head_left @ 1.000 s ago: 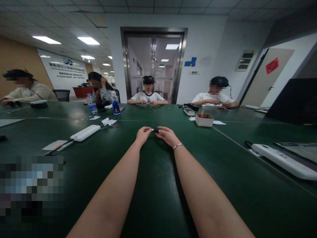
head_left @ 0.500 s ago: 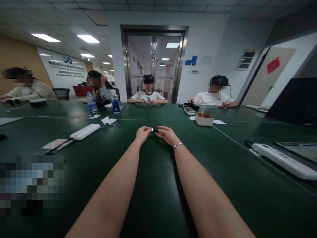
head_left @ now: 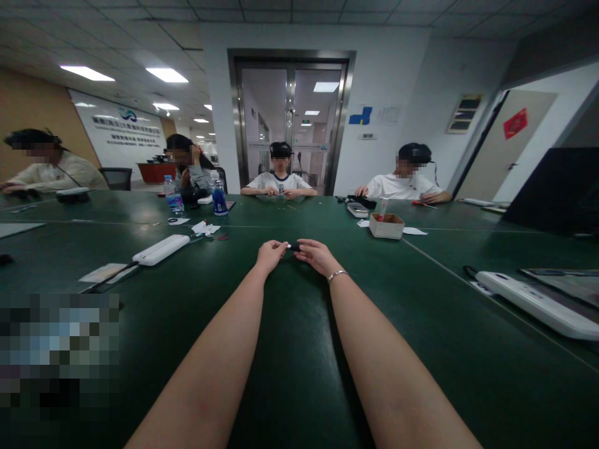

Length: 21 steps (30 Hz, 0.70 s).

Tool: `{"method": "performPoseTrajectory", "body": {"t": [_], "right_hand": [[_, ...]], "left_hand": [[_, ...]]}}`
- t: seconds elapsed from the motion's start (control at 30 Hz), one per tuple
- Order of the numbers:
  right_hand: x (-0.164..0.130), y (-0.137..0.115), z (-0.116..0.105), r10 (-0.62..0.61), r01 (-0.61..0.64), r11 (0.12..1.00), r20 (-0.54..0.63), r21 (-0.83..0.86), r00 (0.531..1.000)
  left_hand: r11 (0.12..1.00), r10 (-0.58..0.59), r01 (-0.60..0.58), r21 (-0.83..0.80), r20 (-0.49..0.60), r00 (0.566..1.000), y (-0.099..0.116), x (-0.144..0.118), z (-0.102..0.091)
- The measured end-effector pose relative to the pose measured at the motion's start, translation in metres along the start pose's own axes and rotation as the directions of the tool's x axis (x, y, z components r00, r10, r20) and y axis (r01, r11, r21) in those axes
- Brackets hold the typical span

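Both hands meet over the middle of the dark green table (head_left: 299, 349), arms stretched forward. Between them is a small black cylindrical piece with a silvery end (head_left: 294, 247); its exact kind is too small to make out. My left hand (head_left: 271, 255) pinches the silvery end with thumb and fingertips. Around the black end, the fingers of my right hand (head_left: 317, 254) are closed, and they cover part of it. A silver bracelet (head_left: 337, 274) circles the right wrist.
A white power strip (head_left: 161, 249) lies to the left, another power strip (head_left: 533, 304) to the right. Ahead right stands an open box (head_left: 386, 227). Bottles (head_left: 219, 198), paper scraps (head_left: 204, 229) and red-handled pliers (head_left: 223, 237) are ahead left. Several people sit across the table.
Both hands stay almost in place with the small piece between them. Its silvery end looks slightly different, as if turned a little.
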State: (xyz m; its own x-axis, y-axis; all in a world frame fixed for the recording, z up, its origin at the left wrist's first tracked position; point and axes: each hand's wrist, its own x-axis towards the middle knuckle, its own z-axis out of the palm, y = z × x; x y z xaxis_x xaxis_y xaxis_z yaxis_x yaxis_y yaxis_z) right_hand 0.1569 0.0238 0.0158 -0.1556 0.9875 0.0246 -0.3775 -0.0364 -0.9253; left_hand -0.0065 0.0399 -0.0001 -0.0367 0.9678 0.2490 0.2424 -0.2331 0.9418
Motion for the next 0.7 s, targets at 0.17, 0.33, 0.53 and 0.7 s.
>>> {"method": "performPoseTrajectory", "body": {"t": [0.17, 0.33, 0.53, 0.7], "right_hand": [[0.0, 0.0, -0.001, 0.001, -0.001, 1.0, 0.009, -0.003, 1.0], [0.0, 0.0, -0.002, 0.008, -0.008, 1.0, 0.017, 0.003, 1.0], [0.0, -0.001, -0.002, 0.006, -0.006, 1.0, 0.028, 0.002, 1.0], [-0.002, -0.002, -0.001, 0.019, -0.019, 1.0, 0.022, 0.0, 1.0]], "left_hand": [[0.999, -0.012, 0.012, 0.041, -0.005, 1.0, 0.008, -0.006, -0.001], [0.997, -0.018, 0.019, 0.076, -0.007, 1.0, 0.008, -0.005, -0.002], [0.997, -0.007, 0.007, 0.077, 0.006, 1.0, 0.002, -0.003, -0.002], [0.996, 0.004, -0.007, 0.086, 0.029, 1.0, -0.001, -0.002, -0.002]]}}
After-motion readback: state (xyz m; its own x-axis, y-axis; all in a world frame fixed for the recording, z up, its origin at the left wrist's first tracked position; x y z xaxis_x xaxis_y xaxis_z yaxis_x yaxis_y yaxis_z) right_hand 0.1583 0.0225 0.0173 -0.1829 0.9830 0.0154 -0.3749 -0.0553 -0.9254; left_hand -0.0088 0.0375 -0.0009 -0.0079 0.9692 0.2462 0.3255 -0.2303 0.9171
